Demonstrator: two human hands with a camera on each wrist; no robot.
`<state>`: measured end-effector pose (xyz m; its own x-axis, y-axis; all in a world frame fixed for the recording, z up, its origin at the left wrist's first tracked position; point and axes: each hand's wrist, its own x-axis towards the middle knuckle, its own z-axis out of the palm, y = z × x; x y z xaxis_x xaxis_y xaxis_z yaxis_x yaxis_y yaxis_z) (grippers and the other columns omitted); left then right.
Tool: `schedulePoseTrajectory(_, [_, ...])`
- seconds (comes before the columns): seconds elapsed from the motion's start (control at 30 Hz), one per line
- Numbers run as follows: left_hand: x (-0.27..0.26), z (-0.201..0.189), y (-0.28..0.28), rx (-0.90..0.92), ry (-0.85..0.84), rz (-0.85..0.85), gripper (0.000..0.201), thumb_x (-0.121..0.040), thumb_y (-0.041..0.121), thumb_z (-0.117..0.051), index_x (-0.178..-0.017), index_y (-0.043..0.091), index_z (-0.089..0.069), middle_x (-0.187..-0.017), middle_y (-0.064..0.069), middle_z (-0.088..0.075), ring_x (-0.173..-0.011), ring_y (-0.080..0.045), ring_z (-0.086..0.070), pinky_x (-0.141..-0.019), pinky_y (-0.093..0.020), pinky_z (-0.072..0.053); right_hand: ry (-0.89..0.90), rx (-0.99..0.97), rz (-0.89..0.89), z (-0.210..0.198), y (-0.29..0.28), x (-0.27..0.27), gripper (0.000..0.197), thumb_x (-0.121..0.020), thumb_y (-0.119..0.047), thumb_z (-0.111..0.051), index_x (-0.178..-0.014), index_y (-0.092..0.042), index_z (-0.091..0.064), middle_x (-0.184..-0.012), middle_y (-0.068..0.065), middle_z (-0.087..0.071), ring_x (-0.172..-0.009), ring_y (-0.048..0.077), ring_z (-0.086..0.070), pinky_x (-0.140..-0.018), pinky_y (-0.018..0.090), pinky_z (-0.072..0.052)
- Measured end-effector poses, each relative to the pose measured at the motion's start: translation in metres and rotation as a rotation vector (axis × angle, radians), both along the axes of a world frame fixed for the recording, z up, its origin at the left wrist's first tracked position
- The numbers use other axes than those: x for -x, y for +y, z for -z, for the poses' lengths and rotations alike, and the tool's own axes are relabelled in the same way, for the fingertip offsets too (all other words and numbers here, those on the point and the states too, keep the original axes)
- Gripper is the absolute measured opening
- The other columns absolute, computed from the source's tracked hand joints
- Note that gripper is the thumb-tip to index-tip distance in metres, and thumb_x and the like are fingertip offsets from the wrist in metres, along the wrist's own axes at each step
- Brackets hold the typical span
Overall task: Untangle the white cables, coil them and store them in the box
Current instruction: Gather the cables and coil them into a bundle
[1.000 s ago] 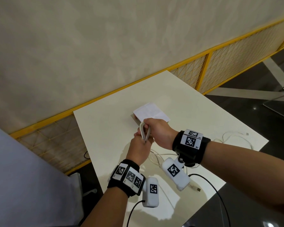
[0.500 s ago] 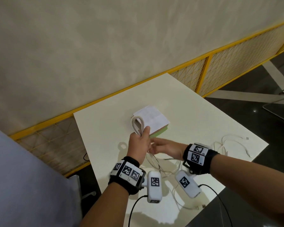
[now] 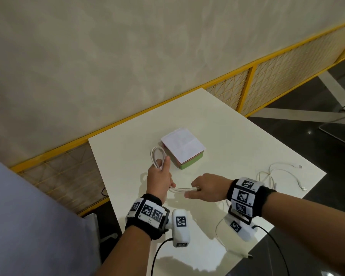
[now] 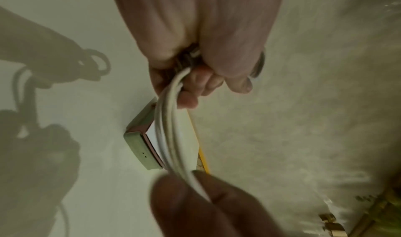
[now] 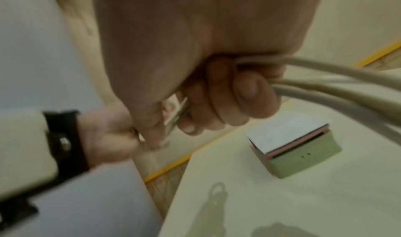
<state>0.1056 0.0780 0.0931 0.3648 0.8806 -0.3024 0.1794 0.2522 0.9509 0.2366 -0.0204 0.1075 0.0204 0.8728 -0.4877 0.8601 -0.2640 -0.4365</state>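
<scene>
While our left hand (image 3: 159,181) grips the coiled white cable (image 3: 158,157) at frame centre, our right hand (image 3: 208,189) pinches its strands beside the box (image 3: 182,149).

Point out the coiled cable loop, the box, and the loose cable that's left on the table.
coiled cable (image 3: 158,156): head view, on the loop sticking up above the left hand.
box (image 3: 189,165): head view, on its green side wall.
loose cable (image 3: 275,172): head view, on a strand lying by the table's right corner.

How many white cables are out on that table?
2: one looped cable held between both hands, one loose cable lying near the table's right edge. More may hide under the arms.
</scene>
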Motion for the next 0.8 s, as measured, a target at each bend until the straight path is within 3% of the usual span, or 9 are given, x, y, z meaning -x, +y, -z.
schedulePoseTrajectory(0.1, [0.005, 0.010, -0.002, -0.005, 0.067, 0.033, 0.039, -0.091, 0.041, -0.058, -0.067, 0.015, -0.042, -0.040, 0.004, -0.035, -0.035, -0.012, -0.036, -0.046, -0.026, -0.044, -0.022, -0.143, -0.060, -0.013, -0.001, -0.005, 0.025, -0.087, -0.033, -0.052, -0.071, -0.015, -0.046, -0.058, -0.005, -0.044, -0.065, 0.024, -0.047, -0.063, 0.033, -0.038])
schedulePoseTrajectory(0.2, [0.006, 0.016, -0.009, -0.027, 0.154, 0.104, 0.045, -0.085, 0.048, -0.061, -0.063, 0.015, -0.041, -0.048, 0.001, -0.038, -0.042, -0.015, -0.039, -0.049, -0.026, -0.042, -0.044, -0.192, -0.113, -0.019, 0.001, -0.009, 0.022, -0.094, -0.030, -0.047, -0.077, -0.018, -0.041, -0.061, -0.006, -0.041, -0.067, 0.025, -0.044, -0.065, 0.034, -0.037])
schedulePoseTrajectory(0.27, [0.004, 0.017, -0.014, -0.034, 0.213, 0.163, 0.051, -0.085, 0.059, -0.053, -0.062, 0.015, -0.040, -0.052, -0.001, -0.037, -0.046, -0.016, -0.038, -0.045, -0.023, -0.036, -0.035, -0.209, -0.131, -0.023, 0.004, -0.008, 0.024, -0.096, -0.030, -0.044, -0.076, -0.020, -0.038, -0.062, -0.010, -0.038, -0.067, 0.024, -0.042, -0.066, 0.031, -0.034])
schedulePoseTrajectory(0.33, [0.002, 0.017, -0.018, -0.007, 0.246, 0.207, 0.060, -0.085, 0.070, -0.037, -0.074, 0.012, -0.051, -0.058, -0.003, -0.046, -0.049, -0.018, -0.045, -0.045, -0.024, -0.040, 0.007, -0.202, -0.137, -0.024, 0.007, -0.005, 0.022, -0.097, -0.029, -0.045, -0.078, -0.019, -0.042, -0.063, -0.013, -0.039, -0.066, 0.022, -0.042, -0.065, 0.029, -0.033])
schedulePoseTrajectory(0.43, [0.001, 0.020, -0.020, -0.006, 0.291, 0.263, 0.078, -0.084, 0.071, -0.019, -0.107, 0.010, -0.061, -0.087, -0.014, -0.063, -0.072, -0.032, -0.064, -0.051, -0.036, -0.057, 0.033, -0.214, -0.146, -0.027, 0.013, -0.002, 0.029, -0.093, -0.035, -0.051, -0.096, -0.008, -0.059, -0.076, -0.001, -0.063, -0.068, 0.019, -0.054, -0.067, 0.030, -0.045])
schedulePoseTrajectory(0.5, [0.003, 0.021, -0.024, -0.015, 0.331, 0.292, 0.075, -0.093, 0.062, -0.019, -0.097, 0.003, -0.065, -0.078, -0.012, -0.064, -0.064, -0.031, -0.065, -0.045, -0.031, -0.054, -0.025, -0.263, -0.112, -0.026, 0.019, -0.005, 0.034, -0.083, -0.045, -0.062, -0.091, -0.012, -0.067, -0.083, 0.007, -0.070, -0.074, 0.024, -0.060, -0.068, 0.036, -0.050])
schedulePoseTrajectory(0.6, [0.002, 0.021, -0.034, 0.033, 0.286, 0.313, 0.070, -0.098, 0.055, -0.022, -0.075, 0.004, -0.064, -0.061, -0.005, -0.059, -0.046, -0.021, -0.056, -0.036, -0.022, -0.044, -0.005, -0.210, -0.104, -0.029, 0.028, -0.005, 0.020, -0.074, -0.040, -0.070, -0.077, -0.021, -0.068, -0.075, 0.003, -0.069, -0.070, 0.020, -0.059, -0.067, 0.036, -0.050])
schedulePoseTrajectory(0.67, [0.001, 0.022, -0.039, 0.064, 0.267, 0.289, 0.069, -0.098, 0.054, -0.022, -0.067, 0.006, -0.060, -0.053, -0.002, -0.055, -0.040, -0.017, -0.052, -0.034, -0.020, -0.041, 0.072, -0.132, -0.072, -0.031, 0.032, -0.004, 0.010, -0.074, -0.033, -0.067, -0.072, -0.029, -0.057, -0.075, -0.003, -0.064, -0.070, 0.016, -0.055, -0.069, 0.035, -0.049])
schedulePoseTrajectory(0.8, [0.002, 0.021, -0.041, 0.157, 0.209, 0.230, 0.081, -0.094, 0.063, -0.011, -0.065, 0.006, -0.060, -0.052, -0.005, -0.056, -0.043, -0.021, -0.052, -0.037, -0.021, -0.041, 0.159, -0.142, 0.062, -0.028, 0.034, -0.010, 0.028, -0.079, -0.019, -0.063, -0.080, -0.025, -0.035, -0.070, -0.008, -0.044, -0.060, 0.011, -0.039, -0.056, 0.022, -0.034])
